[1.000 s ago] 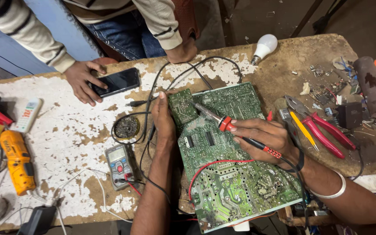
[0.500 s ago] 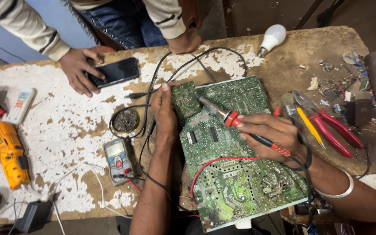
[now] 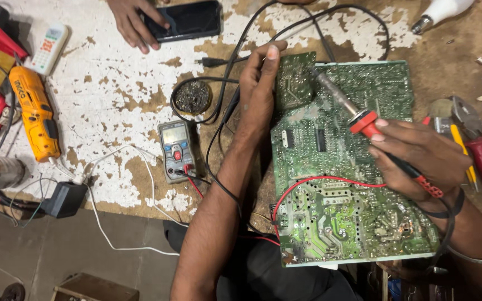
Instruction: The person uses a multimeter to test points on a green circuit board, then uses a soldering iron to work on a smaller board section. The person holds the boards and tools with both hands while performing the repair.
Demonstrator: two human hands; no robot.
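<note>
Right hand [image 3: 419, 156] gripping the soldering iron [image 3: 341, 103] has swung its tip up onto the circuit board's [image 3: 352, 223] top corner, left hand [image 3: 258, 83] now pinching that edge steady.

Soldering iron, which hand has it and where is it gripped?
The right hand holds the soldering iron by its red and black handle, behind the red collar. The left hand steadies the green circuit board at its left edge.

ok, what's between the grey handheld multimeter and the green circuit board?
Head view: the person's left forearm crosses there, with a black cable alongside, between multimeter and board.
</note>
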